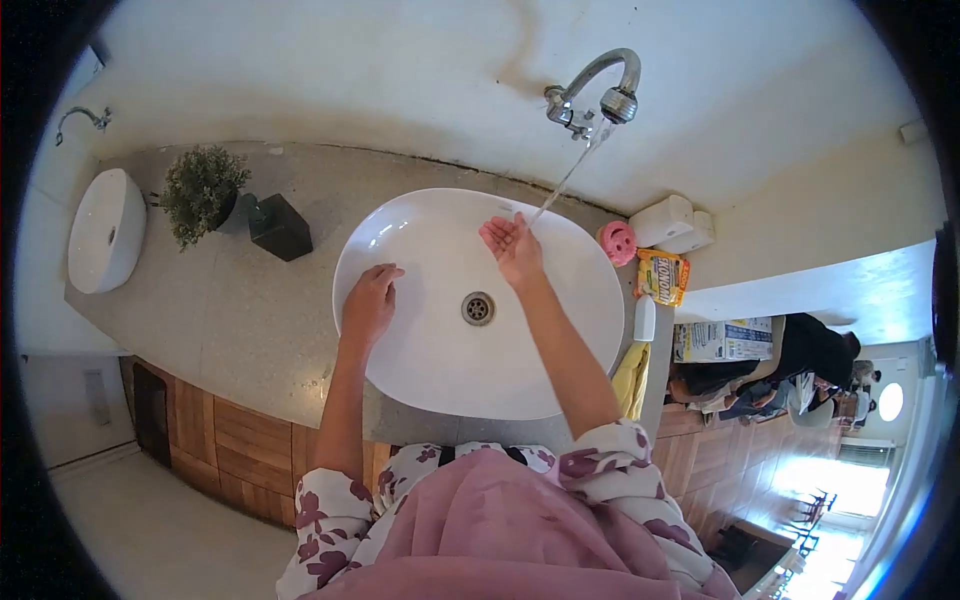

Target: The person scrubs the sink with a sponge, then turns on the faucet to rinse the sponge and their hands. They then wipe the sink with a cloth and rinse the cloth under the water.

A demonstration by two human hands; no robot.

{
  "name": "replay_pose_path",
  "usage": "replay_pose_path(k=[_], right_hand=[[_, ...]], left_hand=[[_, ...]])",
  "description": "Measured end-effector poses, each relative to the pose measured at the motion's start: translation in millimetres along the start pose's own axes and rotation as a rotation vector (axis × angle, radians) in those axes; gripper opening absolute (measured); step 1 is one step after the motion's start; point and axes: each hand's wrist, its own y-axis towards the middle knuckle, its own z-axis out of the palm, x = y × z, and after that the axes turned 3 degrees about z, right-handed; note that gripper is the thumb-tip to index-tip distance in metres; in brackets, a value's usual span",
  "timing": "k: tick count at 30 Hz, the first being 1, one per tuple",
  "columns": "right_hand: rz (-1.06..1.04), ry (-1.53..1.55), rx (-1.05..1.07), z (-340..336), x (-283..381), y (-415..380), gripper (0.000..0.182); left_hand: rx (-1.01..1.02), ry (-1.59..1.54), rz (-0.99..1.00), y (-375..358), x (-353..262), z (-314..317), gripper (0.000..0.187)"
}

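The right hand [515, 252], palm up, open and empty, lies beside the water stream [567, 183] near the back edge of the basin [470, 375]. The left hand [370, 303], loosely curled, empty, hovers near its left edge.

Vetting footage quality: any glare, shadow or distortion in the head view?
Head view: fisheye bows the counter edge, corners black; window at lower right blown out; small highlights on the basin, upper left; soft shadow on the wall beside the tap.

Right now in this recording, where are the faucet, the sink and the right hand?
Faucet [619, 105]: head view, on its nozzle.
Sink [480, 370]: head view, on the bare basin.
Right hand [516, 254]: head view, on the upturned palm.
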Motion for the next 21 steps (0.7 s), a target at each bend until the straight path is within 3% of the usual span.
replay_pose_path(k=[5, 7, 8, 10, 11, 13, 15, 16, 18, 19, 21], right_hand=[[0.032, 0.231, -0.025, 8.6, -11.7, 18.5, 0.041], [0.079, 0.242, 0.166, 2.9, 5.9, 21.2, 0.036], [0.081, 0.242, 0.164, -1.8, 18.1, 20.7, 0.036], [0.075, -0.238, 0.341, -13.1, 48.9, 14.7, 0.029], [0.078, -0.24, 0.34, -19.0, 61.5, 10.8, 0.029], [-0.361, -1.601, 0.111, -37.3, 83.4, -2.2, 0.028], [-0.971, -2.202, 0.576, -82.3, 100.1, -16.5, 0.039], [-0.969, -2.202, 0.575, -90.0, 105.5, -34.3, 0.039], [-1.026, -2.692, 0.698, -98.2, 109.5, -75.4, 0.058], [-1.022, -2.694, 0.703, -106.7, 103.3, -83.5, 0.058], [-0.762, -2.741, 0.373, -124.0, 85.0, -98.9, 0.073]], left_hand=[[0.023, 0.011, -0.022, 2.3, -0.4, -1.0, 0.022], [0.019, 0.011, -0.024, 2.2, 0.1, -0.3, 0.022], [0.014, 0.011, -0.024, 2.3, 0.5, 0.2, 0.022], [0.017, 0.01, -0.028, 2.5, -0.8, -1.1, 0.022], [0.015, 0.009, -0.031, 3.1, -1.7, -2.1, 0.022], [0.021, 0.005, -0.047, 3.6, -2.4, -2.5, 0.022], [0.028, 0.002, -0.06, 3.5, -3.7, -2.6, 0.021], [0.028, 0.004, -0.062, 3.9, -4.5, -3.1, 0.021], [0.031, 0.007, -0.061, 4.6, -4.6, -3.8, 0.021], [0.023, -0.01, -0.062, 3.6, -4.5, -3.5, 0.021], [0.02, -0.026, -0.06, 2.2, -4.6, -3.4, 0.021]])
